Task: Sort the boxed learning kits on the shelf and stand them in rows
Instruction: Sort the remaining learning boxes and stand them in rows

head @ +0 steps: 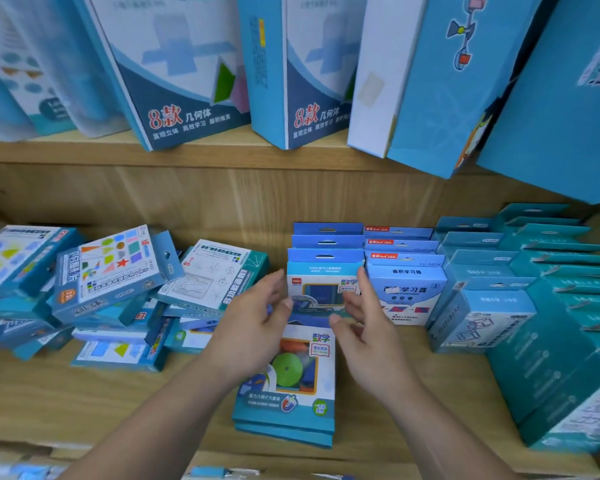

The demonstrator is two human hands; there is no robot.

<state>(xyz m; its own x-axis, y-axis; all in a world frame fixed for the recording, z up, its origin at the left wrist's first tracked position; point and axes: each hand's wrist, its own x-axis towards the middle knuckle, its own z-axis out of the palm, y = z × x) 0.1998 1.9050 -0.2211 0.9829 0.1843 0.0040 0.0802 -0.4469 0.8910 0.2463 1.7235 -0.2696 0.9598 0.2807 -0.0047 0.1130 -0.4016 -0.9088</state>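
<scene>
So we're at the lower shelf (222, 192) w/ both hands up around the front box of the middle row (323, 289). Left hand (257, 327) sits at that box's left edge, right hand (364, 320) at its right edge, fingers spread and loosely curled. Neither looks clamped on anything, tbh more like bracketing the box to square it up, but whether fingertips actually touch the cardboard we can't tell.

That row stands upright, hang tabs up, prob so the fronts face out and you can flip thru them. Right next to it there's the red-label row (404, 289), same deal, then more teal rows (482, 306) further right, all standing.

Just near of the middle row, two flat boxes (288, 386) lie stacked face up. Same math print as the standing one, so imo they're queued to go in front of that row.

Far left is the messy pile (111, 282), kits tossed at all angles, not sorted yet. Upper shelf has big geometry boxes (187, 81) leaning.

Roughly half done we'd say; the left side needs the most work.
</scene>
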